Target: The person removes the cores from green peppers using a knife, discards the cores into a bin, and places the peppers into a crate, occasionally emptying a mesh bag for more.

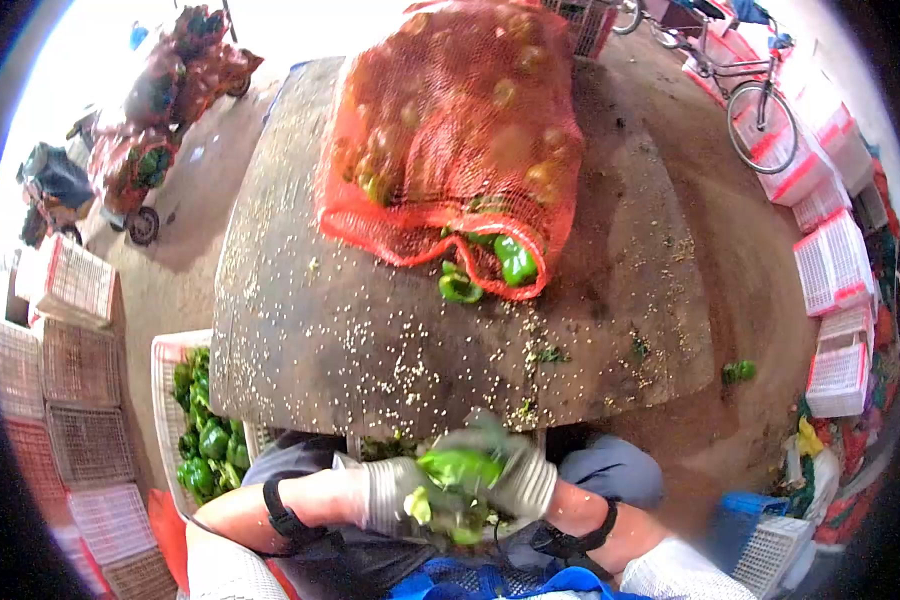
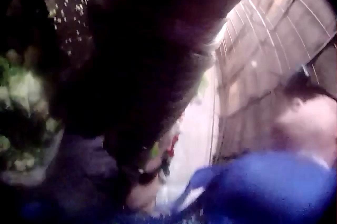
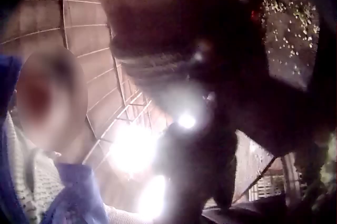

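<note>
At the near edge of a seed-strewn tabletop (image 1: 370, 335), a gloved left hand (image 1: 392, 494) and a gloved right hand (image 1: 527, 476) were close together, a green pepper (image 1: 459, 467) between them; blur hid whether either gripped it. Left of them stood a crate (image 1: 160, 395) of peppers (image 1: 210, 440); farther across lay a red mesh sack (image 1: 450, 130).

Left hand (image 1: 394, 492): fingers blurred
Right hand (image 1: 518, 468): fingers blurred
Green pepper (image 1: 458, 467): smeared, partly covered
Mesh sack (image 1: 450, 120): top cut off
</note>
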A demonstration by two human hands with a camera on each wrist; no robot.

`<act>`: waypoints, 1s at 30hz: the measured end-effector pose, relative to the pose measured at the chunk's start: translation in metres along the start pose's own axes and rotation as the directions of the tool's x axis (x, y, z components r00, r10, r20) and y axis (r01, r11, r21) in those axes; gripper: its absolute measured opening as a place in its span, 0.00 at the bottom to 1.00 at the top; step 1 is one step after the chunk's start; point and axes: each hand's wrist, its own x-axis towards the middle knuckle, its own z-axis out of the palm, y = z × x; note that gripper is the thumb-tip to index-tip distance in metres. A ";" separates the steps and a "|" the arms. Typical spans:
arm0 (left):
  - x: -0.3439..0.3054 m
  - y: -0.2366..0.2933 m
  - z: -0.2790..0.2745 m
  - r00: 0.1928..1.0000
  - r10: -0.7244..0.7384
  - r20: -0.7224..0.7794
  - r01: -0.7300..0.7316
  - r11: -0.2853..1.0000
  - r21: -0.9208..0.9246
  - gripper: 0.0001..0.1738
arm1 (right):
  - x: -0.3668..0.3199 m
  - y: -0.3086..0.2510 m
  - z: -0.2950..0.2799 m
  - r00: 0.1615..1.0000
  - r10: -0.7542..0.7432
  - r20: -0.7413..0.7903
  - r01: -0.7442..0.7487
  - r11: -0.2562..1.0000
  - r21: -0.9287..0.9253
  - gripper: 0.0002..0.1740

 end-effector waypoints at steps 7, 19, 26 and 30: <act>-0.006 0.014 -0.011 0.942 -0.170 -0.288 -0.036 0.805 -0.592 0.28 | 0.015 0.015 0.005 0.957 0.072 -0.281 -0.050 0.995 0.086 0.42; 0.010 0.012 -0.001 0.630 -0.416 -0.656 -0.154 0.761 -0.630 0.33 | 0.028 0.026 -0.011 0.903 0.030 -0.429 -0.004 0.998 0.060 0.30; 0.048 0.005 0.002 0.311 -0.378 -0.872 -0.314 0.825 -0.470 0.27 | 0.052 0.043 -0.009 0.862 0.170 -0.478 0.104 0.863 0.495 0.24; 0.052 0.001 -0.007 0.146 -0.262 -0.954 -0.084 0.958 -0.275 0.20 | 0.061 0.038 -0.010 0.860 0.273 -0.431 0.082 0.760 0.645 0.22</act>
